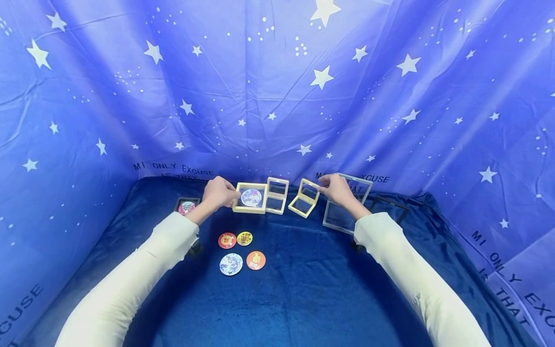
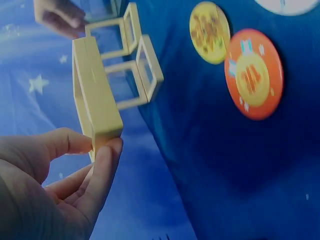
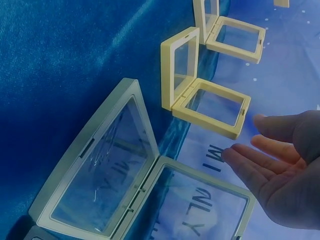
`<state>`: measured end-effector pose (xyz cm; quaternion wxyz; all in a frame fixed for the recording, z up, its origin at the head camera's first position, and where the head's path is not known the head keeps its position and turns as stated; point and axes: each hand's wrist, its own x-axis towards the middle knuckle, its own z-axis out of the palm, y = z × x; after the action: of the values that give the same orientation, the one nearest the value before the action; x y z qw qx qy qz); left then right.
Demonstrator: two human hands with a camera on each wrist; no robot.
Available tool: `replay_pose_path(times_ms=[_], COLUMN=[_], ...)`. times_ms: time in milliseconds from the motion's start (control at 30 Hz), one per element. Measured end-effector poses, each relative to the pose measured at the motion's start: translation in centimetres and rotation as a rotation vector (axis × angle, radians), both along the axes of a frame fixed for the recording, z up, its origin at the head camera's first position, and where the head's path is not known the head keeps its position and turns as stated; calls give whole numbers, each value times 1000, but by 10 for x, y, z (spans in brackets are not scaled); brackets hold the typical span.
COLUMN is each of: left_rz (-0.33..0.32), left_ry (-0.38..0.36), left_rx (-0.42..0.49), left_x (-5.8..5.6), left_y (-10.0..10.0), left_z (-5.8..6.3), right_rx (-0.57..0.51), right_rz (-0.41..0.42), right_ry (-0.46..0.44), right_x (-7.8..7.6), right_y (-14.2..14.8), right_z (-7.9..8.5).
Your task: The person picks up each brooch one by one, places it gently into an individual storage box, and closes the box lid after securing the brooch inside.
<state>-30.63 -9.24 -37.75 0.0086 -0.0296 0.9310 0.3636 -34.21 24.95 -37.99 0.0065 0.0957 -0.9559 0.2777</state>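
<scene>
My left hand [image 1: 218, 192] pinches the left end of a cream display frame [image 2: 102, 95] between thumb and fingers. Inside that frame, the head view shows a round blue-and-white badge [image 1: 251, 197]. Just to its right stands a small cream frame [image 1: 277, 195], unfolded on its hinge. A second unfolded small cream frame [image 3: 210, 120] is nearest to my right hand [image 3: 285, 170]. In the right wrist view a gap separates the extended fingers from that frame, and nothing is between them. Beside the right hand is a larger grey frame [image 3: 155, 170], also unfolded.
Nearer on the blue cloth lie loose round badges: red [image 1: 227, 240], yellow [image 1: 244, 238], orange [image 1: 256, 260] and blue-and-white [image 1: 231, 264]. A dark frame holding a pink badge [image 1: 187, 207] sits at the left, partly behind my wrist. Another dark frame [image 1: 401, 208] is at the right. A star-patterned curtain [image 1: 277, 96] hangs behind.
</scene>
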Motion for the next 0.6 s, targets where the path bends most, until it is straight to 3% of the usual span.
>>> replay_pose_path(times_ms=[233,600], left_rz=[56,133], left_ry=[-32,-64], left_rx=[-15,-140], left_x=[-8,-19], left_y=[-22,-37], left_z=[-3,-16], right_rx=[-1,-20], right_rz=[9,-33], right_ry=[-1,0], right_x=[-3,-9], right_y=[1,-1], right_z=[-3,-11])
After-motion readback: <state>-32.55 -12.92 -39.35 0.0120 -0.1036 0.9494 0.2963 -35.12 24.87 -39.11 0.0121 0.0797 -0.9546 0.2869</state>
